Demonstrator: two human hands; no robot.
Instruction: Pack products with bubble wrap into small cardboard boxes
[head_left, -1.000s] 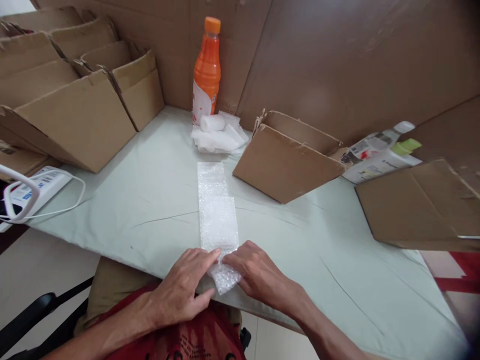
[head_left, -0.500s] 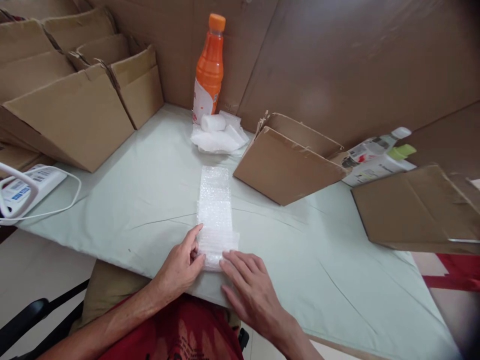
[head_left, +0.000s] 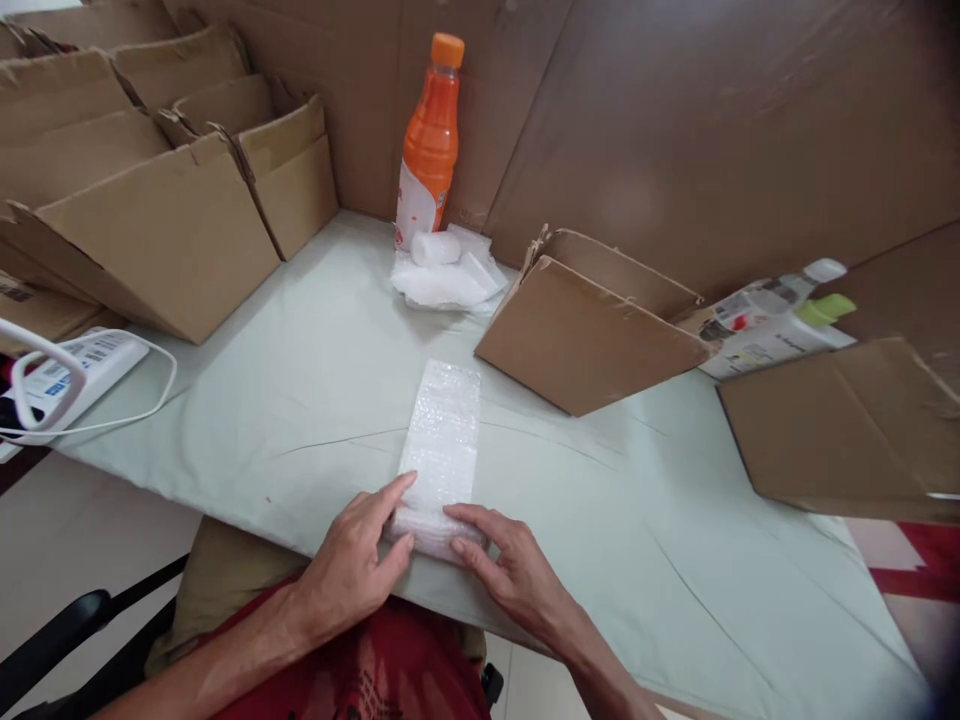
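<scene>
A strip of bubble wrap [head_left: 444, 430] lies lengthwise on the cloth-covered table, its near end rolled up close to the table's front edge. My left hand [head_left: 367, 548] grips the roll's left end, index finger along the strip's edge and thumb at the near side. On the right end, my right hand [head_left: 511, 562] has its fingers over the roll and its thumb pressed against the front. Whether anything is inside the roll cannot be seen. Beyond the strip sits a pile of bubble wrap [head_left: 448, 280] with a small rolled piece on top.
An orange drink bottle [head_left: 430, 140] stands behind the pile. Cardboard boxes [head_left: 165, 240] fill the left back; another open box [head_left: 592, 335] and a cardboard piece [head_left: 840, 425] stand right. Bottles [head_left: 780, 335] lean between these. A white power strip [head_left: 82, 375] with a cable lies left.
The near end of the bubble wrap has been rolled into a thicker roll, and the flat part is shorter and slightly slanted. My right hand's thumb has come up against the roll.
</scene>
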